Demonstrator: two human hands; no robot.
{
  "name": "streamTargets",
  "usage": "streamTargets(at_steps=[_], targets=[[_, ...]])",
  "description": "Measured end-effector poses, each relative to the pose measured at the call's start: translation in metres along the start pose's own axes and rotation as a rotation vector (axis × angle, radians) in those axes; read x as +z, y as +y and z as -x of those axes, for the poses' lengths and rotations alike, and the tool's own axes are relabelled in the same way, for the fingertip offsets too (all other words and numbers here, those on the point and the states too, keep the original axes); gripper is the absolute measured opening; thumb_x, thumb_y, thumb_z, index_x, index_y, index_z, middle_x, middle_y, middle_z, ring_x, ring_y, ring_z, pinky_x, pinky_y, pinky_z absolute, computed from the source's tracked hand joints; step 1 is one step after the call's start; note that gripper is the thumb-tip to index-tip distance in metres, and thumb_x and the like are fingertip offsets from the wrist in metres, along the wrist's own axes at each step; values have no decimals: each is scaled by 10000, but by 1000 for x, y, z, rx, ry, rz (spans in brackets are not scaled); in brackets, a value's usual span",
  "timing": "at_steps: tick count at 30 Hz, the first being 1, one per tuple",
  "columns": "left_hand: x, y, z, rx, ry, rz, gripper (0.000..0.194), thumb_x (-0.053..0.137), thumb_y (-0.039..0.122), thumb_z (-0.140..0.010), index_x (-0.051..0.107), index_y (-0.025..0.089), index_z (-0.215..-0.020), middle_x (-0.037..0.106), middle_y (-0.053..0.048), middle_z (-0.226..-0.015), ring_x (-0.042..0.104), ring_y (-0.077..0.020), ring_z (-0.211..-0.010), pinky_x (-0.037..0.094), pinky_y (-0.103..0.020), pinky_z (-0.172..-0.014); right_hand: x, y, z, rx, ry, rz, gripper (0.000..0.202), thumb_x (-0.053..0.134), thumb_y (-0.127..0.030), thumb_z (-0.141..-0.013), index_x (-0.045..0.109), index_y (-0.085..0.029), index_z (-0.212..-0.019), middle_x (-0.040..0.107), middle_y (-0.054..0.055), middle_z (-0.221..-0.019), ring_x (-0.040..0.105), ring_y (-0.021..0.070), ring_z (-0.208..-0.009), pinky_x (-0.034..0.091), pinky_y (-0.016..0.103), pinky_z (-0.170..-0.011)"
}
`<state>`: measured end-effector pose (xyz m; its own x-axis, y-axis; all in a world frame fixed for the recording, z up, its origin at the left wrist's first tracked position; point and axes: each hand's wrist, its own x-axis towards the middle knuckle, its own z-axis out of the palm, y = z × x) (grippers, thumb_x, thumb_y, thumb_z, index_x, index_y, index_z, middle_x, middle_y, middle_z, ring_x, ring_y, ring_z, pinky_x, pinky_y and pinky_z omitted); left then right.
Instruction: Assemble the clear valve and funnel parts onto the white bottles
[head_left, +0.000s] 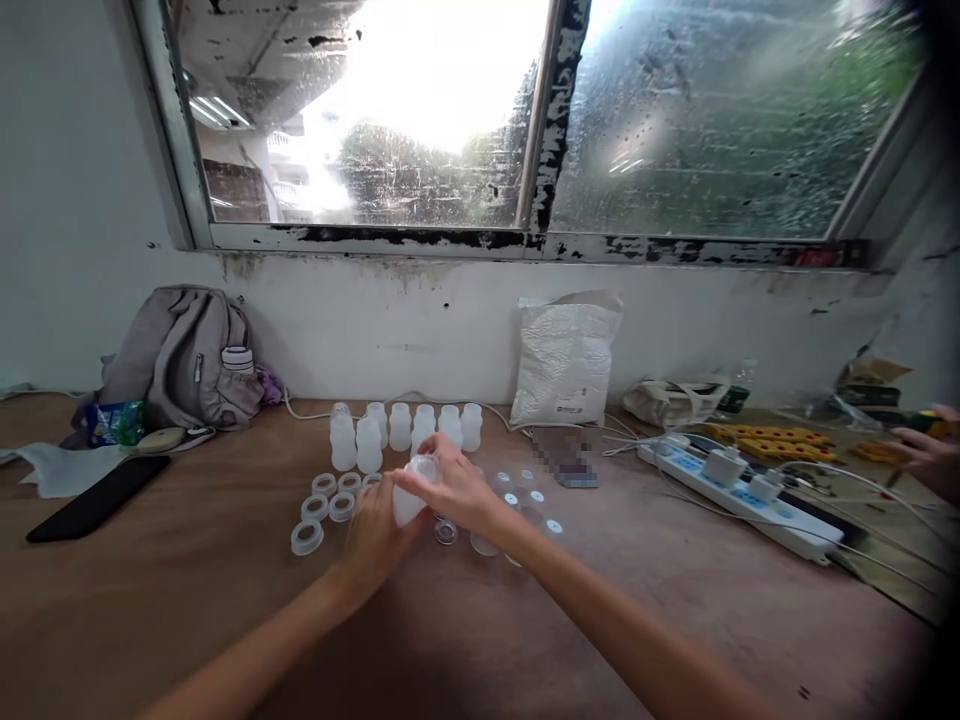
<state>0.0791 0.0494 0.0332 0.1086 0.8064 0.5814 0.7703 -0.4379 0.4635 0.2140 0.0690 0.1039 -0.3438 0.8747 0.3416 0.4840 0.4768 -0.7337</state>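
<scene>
A translucent white bottle (409, 505) is tilted above the table, held between both hands. My left hand (373, 520) wraps round its body from the left. At its top, my right hand (455, 487) is closed on a clear part whose exact shape the fingers hide. Behind the hands stand several white bottles (400, 427) in rows. Left of my left hand lie several translucent rings (307, 537). Near my right wrist are small white discs (554, 526), clear round pieces (484, 544) and a clear ring (445, 531).
A grey backpack (187, 360) and a black phone (97, 498) lie at the left. A white padded bag (564, 360) leans on the wall. At the right runs a power strip (750, 500) with cables; beyond it, another person's hand (930, 455) shows near yellow parts (780, 442).
</scene>
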Motion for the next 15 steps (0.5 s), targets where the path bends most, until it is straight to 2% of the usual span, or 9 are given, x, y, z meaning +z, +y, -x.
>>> streamTargets(at_steps=[2, 5, 9, 12, 15], targets=[[-3, -5, 12, 74, -44, -39, 375, 489, 407, -799, 462, 149, -1070, 569, -109, -1014, 520, -263, -953, 375, -459, -857, -2, 3, 5, -22, -99, 84, 384, 573, -513, -684, 508, -177, -858, 555, 13, -779, 525, 171, -732, 377, 247, -598], [-12, -10, 24, 183, -183, -42, 399, 489, 427, -795, 469, 174, -1103, 535, -106, -1101, 477, -269, -1030, 325, -485, -919, -4, 5, 10, -56, -164, 181, 366, 613, -493, -658, 519, -171, -804, 543, 9, -739, 505, 162, -711, 358, 230, -573], [-33, -20, 20, 287, -428, 8, 452, 533, 465, -758, 494, 225, -1140, 507, -86, -1153, 430, -271, -1085, 333, -442, -932, -7, 8, 15, -35, -246, 238, 404, 638, -486, -638, 531, -183, -884, 548, 17, -784, 490, 165, -734, 360, 227, -571], [-48, -29, 8, 205, -514, 78, 433, 537, 473, -756, 518, 243, -1123, 526, -72, -1117, 460, -253, -1055, 362, -413, -910, -8, 12, 18, -52, -276, 223, 417, 643, -484, -638, 532, -194, -915, 551, 16, -816, 491, 161, -737, 372, 226, -575], [-49, -30, 2, 92, -540, 236, 526, 590, 461, -719, 466, 246, -1182, 502, -73, -1173, 461, -248, -1075, 370, -395, -911, -10, 18, 21, -76, -305, 185, 419, 663, -456, -633, 520, -200, -933, 558, 9, -842, 501, 151, -737, 392, 227, -596]])
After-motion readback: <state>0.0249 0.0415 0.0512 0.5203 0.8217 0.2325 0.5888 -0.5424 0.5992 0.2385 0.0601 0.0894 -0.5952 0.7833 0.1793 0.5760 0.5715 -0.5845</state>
